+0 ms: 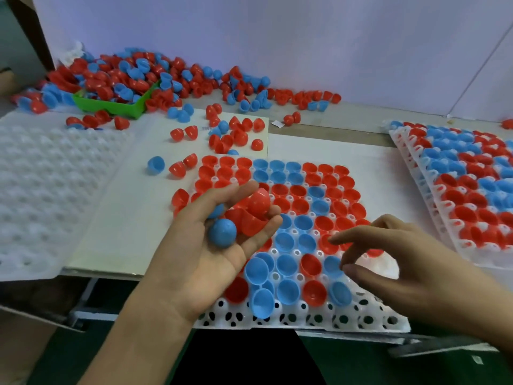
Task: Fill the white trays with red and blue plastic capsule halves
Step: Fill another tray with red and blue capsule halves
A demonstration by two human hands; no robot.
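Your bench (319, 129) carries the white tray (305, 319) in front of you, mostly filled w/ halves; near rows are open. Left hand (211, 245) cups a stock: red capsule halves (256, 202) and a blue half (222, 233), fingers curled round them. Right hand (402, 262) hovers empty, fingers loosely spread. Next, I'd judge: pick one half, seat it in a bare socket. Sockets under both hands are hidden.

Left hand (211, 245) over tray (369, 319) cells; filled trays (410, 151) cut off right.
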